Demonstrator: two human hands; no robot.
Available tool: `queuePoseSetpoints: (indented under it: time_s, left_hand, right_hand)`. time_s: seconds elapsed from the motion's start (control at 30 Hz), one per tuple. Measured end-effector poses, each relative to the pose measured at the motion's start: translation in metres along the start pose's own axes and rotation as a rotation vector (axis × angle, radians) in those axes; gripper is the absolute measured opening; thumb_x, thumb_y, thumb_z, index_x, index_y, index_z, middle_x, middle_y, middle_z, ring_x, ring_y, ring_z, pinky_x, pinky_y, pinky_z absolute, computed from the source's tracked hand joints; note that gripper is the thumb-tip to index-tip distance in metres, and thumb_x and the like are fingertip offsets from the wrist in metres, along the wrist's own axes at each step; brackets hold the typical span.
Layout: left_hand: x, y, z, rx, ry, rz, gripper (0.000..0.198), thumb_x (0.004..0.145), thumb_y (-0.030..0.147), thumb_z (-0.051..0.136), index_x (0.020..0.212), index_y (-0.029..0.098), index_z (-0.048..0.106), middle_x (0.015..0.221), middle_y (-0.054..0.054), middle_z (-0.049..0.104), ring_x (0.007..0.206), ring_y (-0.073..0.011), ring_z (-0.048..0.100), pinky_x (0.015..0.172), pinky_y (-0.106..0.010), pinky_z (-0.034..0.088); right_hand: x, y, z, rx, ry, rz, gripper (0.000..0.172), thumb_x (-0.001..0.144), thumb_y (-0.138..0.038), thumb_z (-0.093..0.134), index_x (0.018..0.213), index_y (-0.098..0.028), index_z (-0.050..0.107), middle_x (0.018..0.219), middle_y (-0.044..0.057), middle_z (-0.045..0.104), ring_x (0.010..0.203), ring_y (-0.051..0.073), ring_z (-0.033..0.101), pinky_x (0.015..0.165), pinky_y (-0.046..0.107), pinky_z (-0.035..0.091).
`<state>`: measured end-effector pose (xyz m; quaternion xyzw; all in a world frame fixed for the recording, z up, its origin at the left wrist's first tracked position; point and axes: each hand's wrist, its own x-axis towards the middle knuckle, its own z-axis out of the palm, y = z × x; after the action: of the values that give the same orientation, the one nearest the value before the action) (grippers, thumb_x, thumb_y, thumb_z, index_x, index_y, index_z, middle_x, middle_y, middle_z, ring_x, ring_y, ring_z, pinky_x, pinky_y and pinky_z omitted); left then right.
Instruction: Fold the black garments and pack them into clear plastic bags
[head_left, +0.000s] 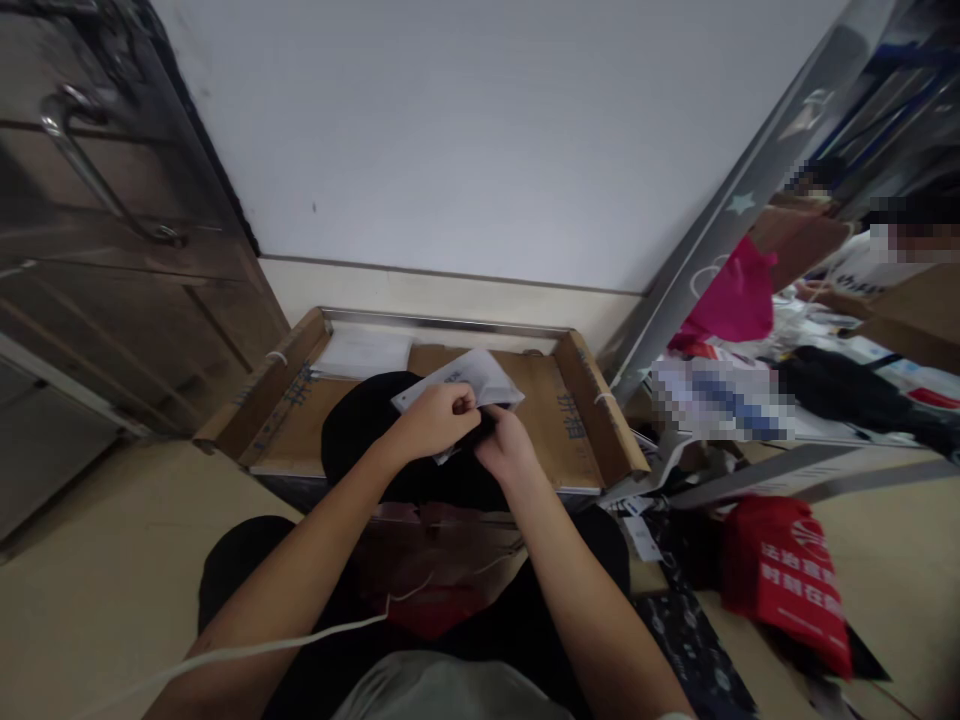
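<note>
Beyond a loose white cord [300, 638], the left hand [435, 420] and right hand [506, 447] both pinch a white packet [491, 378] over black cloth [356, 425] at the box's [592, 420] near edge, apparently working the packet's edge open, which would call for steady, opposed pulls.

The cardboard box [581, 410] is matt brown, with a bright metal strip [450, 322] along its far rim. Over the box, the pale packet [487, 378] looks slightly glossy against matt black cloth [360, 425]. Left of the box, a dull wooden door [112, 290] carries a shiny metal handle [90, 170].
</note>
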<state>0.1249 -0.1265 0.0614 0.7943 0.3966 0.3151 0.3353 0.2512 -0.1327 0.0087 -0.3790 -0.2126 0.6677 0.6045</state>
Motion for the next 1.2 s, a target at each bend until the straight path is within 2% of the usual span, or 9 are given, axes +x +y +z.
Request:
queuePoseSetpoints:
  time_s: [0.27,0.47,0.53,0.63,0.7,0.8,0.93,1.07,1.2]
  left_hand:
    - [-0.008,-0.001,0.016,-0.058,0.085,-0.024,0.016,0.08,0.023,0.058,0.067,0.02,0.051,0.06,0.004,0.048,0.059,-0.0123,0.044,0.057,-0.027,0.032]
    - [0.002,-0.017,0.0,-0.145,0.262,-0.107,0.017,0.078,0.026,0.058,0.064,0.018,0.056,0.061,0.004,0.052,0.062,-0.0123,0.048,0.06,-0.026,0.035]
    - [0.006,-0.027,-0.011,-0.209,0.253,-0.145,0.017,0.076,0.027,0.06,0.063,0.017,0.059,0.062,0.003,0.054,0.063,-0.0126,0.05,0.062,-0.026,0.037]
    - [0.008,-0.04,-0.026,-0.346,0.189,-0.174,0.016,0.075,0.028,0.064,0.064,0.016,0.062,0.064,0.002,0.059,0.066,-0.0131,0.054,0.067,-0.026,0.04]
    - [0.008,-0.045,-0.033,-0.422,0.116,-0.192,0.016,0.075,0.03,0.067,0.069,0.016,0.066,0.068,0.0,0.065,0.069,-0.0142,0.058,0.07,-0.026,0.043]
    - [0.008,-0.045,-0.037,-0.426,0.027,-0.198,0.017,0.075,0.032,0.069,0.072,0.015,0.068,0.072,-0.001,0.069,0.07,-0.0144,0.059,0.069,-0.026,0.043]
    - [0.012,-0.046,-0.038,-0.387,-0.071,-0.151,0.02,0.076,0.034,0.071,0.072,0.016,0.065,0.074,-0.002,0.07,0.071,-0.0141,0.061,0.069,-0.026,0.045]
    - [0.014,-0.046,-0.052,-0.372,-0.147,-0.057,0.02,0.078,0.035,0.071,0.088,0.017,0.067,0.085,-0.004,0.072,0.083,-0.0176,0.067,0.079,-0.03,0.051]
    - [0.003,-0.035,-0.071,-0.166,-0.262,0.048,0.026,0.088,0.033,0.06,0.108,0.022,0.074,0.116,-0.008,0.073,0.111,-0.0223,0.065,0.102,-0.036,0.047]
  right_hand:
    - [-0.003,0.009,0.003,0.051,0.038,-0.236,0.038,0.064,-0.016,0.07,0.101,-0.024,0.066,0.088,-0.001,0.075,0.09,0.02,0.071,0.091,0.035,0.056]
    - [-0.034,-0.019,0.002,-0.228,-0.082,-0.054,0.032,0.067,-0.029,0.08,0.097,-0.021,0.071,0.092,0.004,0.077,0.101,0.025,0.07,0.093,0.039,0.054]
    - [-0.049,-0.039,-0.004,-0.334,-0.079,-0.116,0.034,0.067,-0.028,0.081,0.1,-0.021,0.074,0.097,0.005,0.077,0.103,0.025,0.07,0.097,0.041,0.053]
    - [-0.064,-0.064,-0.017,-0.403,-0.075,-0.437,0.026,0.076,-0.027,0.076,0.101,-0.021,0.076,0.108,0.007,0.076,0.111,0.024,0.067,0.107,0.044,0.048]
    - [-0.063,-0.073,-0.027,-0.47,-0.047,-0.595,0.041,0.07,-0.019,0.08,0.11,-0.025,0.074,0.124,0.005,0.071,0.124,0.022,0.06,0.117,0.041,0.038]
    - [-0.052,-0.07,-0.037,-0.529,-0.138,-0.53,0.074,0.054,-0.012,0.088,0.123,-0.027,0.069,0.136,0.004,0.065,0.135,0.022,0.052,0.12,0.04,0.032]
    - [-0.039,-0.053,-0.039,-0.683,-0.252,-0.414,0.065,0.057,-0.021,0.09,0.119,-0.024,0.072,0.118,0.004,0.073,0.113,0.023,0.064,0.104,0.036,0.046]
    - [-0.025,-0.044,-0.04,-0.749,-0.134,-0.458,0.024,0.072,-0.037,0.082,0.089,-0.022,0.077,0.083,0.0,0.073,0.079,0.019,0.062,0.077,0.03,0.049]
    - [-0.01,-0.039,-0.047,-0.646,0.032,-0.541,0.023,0.075,-0.043,0.078,0.072,-0.021,0.07,0.065,-0.004,0.061,0.064,0.014,0.051,0.064,0.025,0.041]
